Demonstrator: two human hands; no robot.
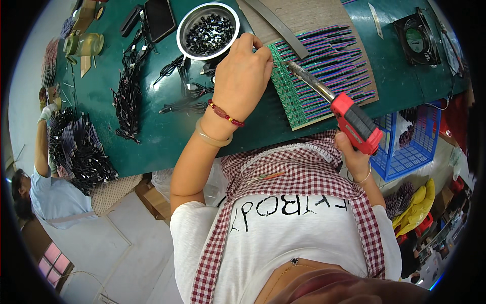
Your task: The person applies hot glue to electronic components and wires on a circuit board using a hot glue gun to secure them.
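Two hands at the green table (152, 154): R hand (353, 156) grips a red/black soldering iron (344, 104) by its handle, tip at the green circuit-board panel (289, 99); L hand (243, 73) pinched narrow near the panel's upper left edge — can't tell what's between the fingertips. Panel lies on a brown sheet (316, 12), thin multicoloured wires (336, 66) running off right. Prob. light, stiff & fragile, w/ soft, floppy wires — best held by its edges. Iron: handle only, metal's prob. hot.

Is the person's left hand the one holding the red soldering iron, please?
No, the right hand holds the red soldering iron by its handle.
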